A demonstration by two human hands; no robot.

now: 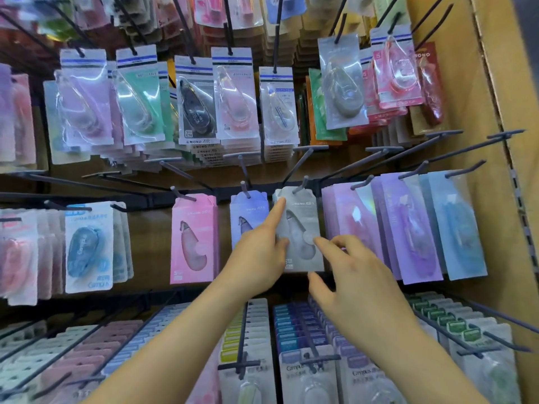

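Note:
A grey Mono Air correction-tape pack (302,217) hangs on a dark hook (303,182) in the middle row of a shop display. My left hand (256,252) holds the pack at its left edge, with the index finger stretched up along that edge and the thumb on the front. The other fingers of that hand are hidden. My right hand (358,275) is at the pack's lower right corner. Its index fingertip touches the front and its thumb lies just under the bottom edge, fingers loosely bent.
A lavender-blue pack (248,211) and a pink pack (194,237) hang to the left, purple packs (350,223) and a blue pack (458,225) to the right. Rows of packs hang above (198,103) and below (306,368). Hooks jut toward me. A wooden side panel (466,97) closes the right.

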